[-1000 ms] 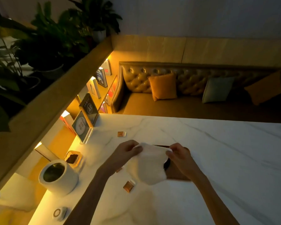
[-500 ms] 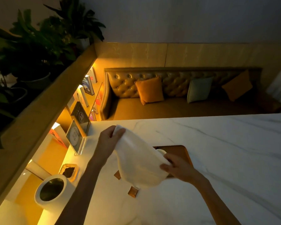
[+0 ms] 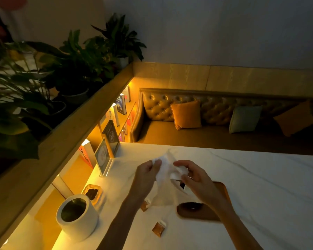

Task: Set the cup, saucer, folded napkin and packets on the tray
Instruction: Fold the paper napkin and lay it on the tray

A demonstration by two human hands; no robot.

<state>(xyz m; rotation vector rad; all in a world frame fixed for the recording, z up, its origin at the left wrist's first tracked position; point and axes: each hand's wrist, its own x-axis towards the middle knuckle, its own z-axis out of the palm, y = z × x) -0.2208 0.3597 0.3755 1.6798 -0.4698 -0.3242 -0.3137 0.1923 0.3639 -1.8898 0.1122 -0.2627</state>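
left hand (image 3: 146,175): raised above the table, thumb and fingers pinch the left edge of the napkin
right hand (image 3: 197,179): raised over the left end of the tray, fingers curled round the right end of the napkin
napkin (image 3: 163,171): white, loose and crumpled, not folded flat; held in the air between both hands, lower part hangs toward the table; blurred
tray (image 3: 222,193): brown wood, rounded corners, lies on the table, near and right of centre; partly covered by the right hand and wrist
cup (image 3: 179,184): white, dark inside, on the far left part of the tray; mostly hidden behind the right hand and napkin
dark round shape (image 3: 192,206): on near left end of the tray; cannot tell if it is the saucer
first packet (image 3: 145,204): orange-brown with a white end, on the table just left of the tray, beside the left wrist; off the tray
second packet (image 3: 159,229): same kind, on the table, nearer, between the two forearms; off the tray
table (image 3: 260,177): white marble, grey veins
white canister (image 3: 77,216): near left on the table, upright, open top, dark inside
glass dish (image 3: 92,193): just beyond the canister, dark contents
sign stand (image 3: 103,156): clear acrylic, upright at far left edge of the table
books (image 3: 120,103): upright on the lit shelf, left
plants (image 3: 76,64): potted, on the ledge above the shelf, far left
sofa (image 3: 215,109): tufted, beyond the table; orange, pale green and orange cushions
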